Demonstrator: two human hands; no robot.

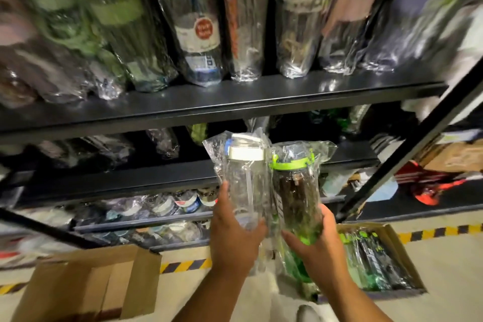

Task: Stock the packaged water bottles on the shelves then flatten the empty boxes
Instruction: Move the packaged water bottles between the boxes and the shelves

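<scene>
My left hand [235, 238] grips the base of a clear water bottle [243, 180] with a white and blue lid, sealed in a plastic bag. My right hand [318, 243] grips a dark bottle with a green lid [295, 191], also bagged. Both bottles stand upright, side by side and touching, in front of the black middle shelf [156, 178]. The upper shelf [209, 102] carries a row of several bagged bottles. An open cardboard box [400, 232] at lower right holds more bagged green and black bottles. Another open cardboard box [86, 287] sits at lower left.
A slanted black shelf post [407, 154] crosses the right side. Lower shelves hold several bottles seen from above. Yellow and black hazard tape [183, 265] runs along the pale floor. Red items and cartons lie at far right. A shoe tip [308, 314] shows at the bottom.
</scene>
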